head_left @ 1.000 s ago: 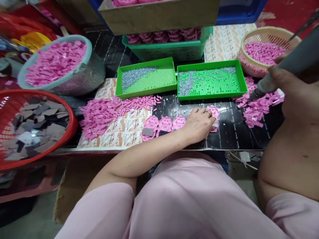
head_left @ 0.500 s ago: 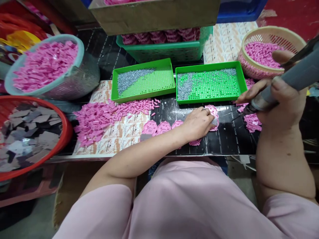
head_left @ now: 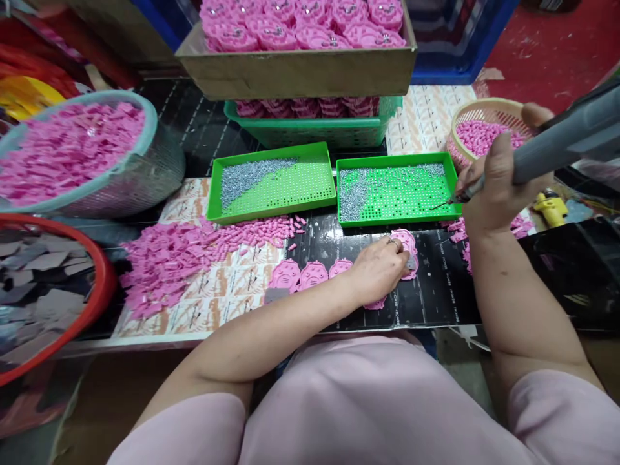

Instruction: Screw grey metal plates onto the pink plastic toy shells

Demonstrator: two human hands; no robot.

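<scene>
My left hand [head_left: 381,270] lies over a pink plastic part [head_left: 408,240] on the black tabletop, fingers bent and pressed to it. A small grey piece [head_left: 411,262] shows by the fingertips. Several similar pink parts [head_left: 314,275] sit in a row to the left, some partly under my forearm. My right hand [head_left: 498,184] is wrapped round a grey electric screwdriver [head_left: 557,152]. Its thin bit points left, above the front right corner of the right green tray [head_left: 400,221], which has small metal screws [head_left: 352,194] in it. Whether the bit touches a screw, I cannot tell.
Another green tray [head_left: 276,216] of screws stands left of the first. Loose pink pieces [head_left: 165,265] lie heaped at left, near a blue basket [head_left: 167,152] and a red basket [head_left: 104,284]. Behind the trays, a cardboard box [head_left: 295,74] rests on a green crate [head_left: 320,132].
My right hand has brought the screwdriver left, from above the tabletop to the right tray's corner. My left hand stays on the pink part. The view has tilted up, showing the box's contents.
</scene>
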